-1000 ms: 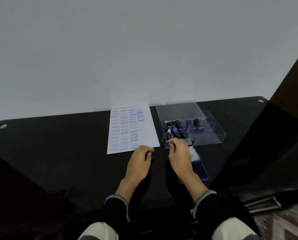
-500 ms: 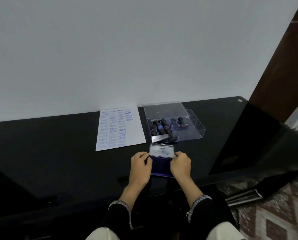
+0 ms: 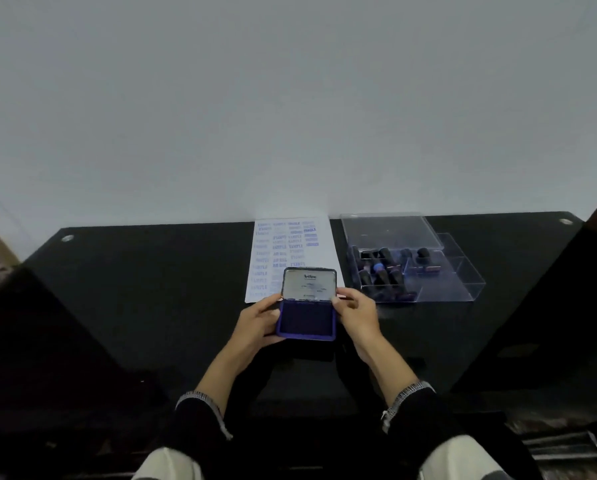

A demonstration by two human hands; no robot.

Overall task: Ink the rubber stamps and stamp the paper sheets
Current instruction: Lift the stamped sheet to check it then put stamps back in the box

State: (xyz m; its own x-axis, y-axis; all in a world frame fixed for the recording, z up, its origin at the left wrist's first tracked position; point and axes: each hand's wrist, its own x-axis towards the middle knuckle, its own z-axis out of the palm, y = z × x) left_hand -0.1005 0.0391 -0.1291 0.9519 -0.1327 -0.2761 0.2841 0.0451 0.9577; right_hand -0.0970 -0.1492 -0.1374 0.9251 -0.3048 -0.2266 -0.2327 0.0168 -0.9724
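Observation:
A blue ink pad [image 3: 306, 319] is held up over the black table [image 3: 134, 289], its lid [image 3: 309, 284] raised upright. My left hand [image 3: 259, 323] grips the pad's base from the left side. My right hand [image 3: 355, 311] pinches the lid's right edge. Behind the pad lies a white paper sheet [image 3: 319, 251] covered with several blue stamp prints; its near part is hidden by the lid. To the right stands a clear plastic box [image 3: 463, 282] holding several dark-handled rubber stamps [image 3: 381, 268].
The box's clear lid [image 3: 390, 230] rests at its back, close to the white wall. Dark glossy panels rise at the table's left and right ends. My knees show at the bottom edge.
My right hand left the stamp box and both hands took up the ink pad. Its lid has swung from partly raised to upright. The pad now sits in front of the paper.

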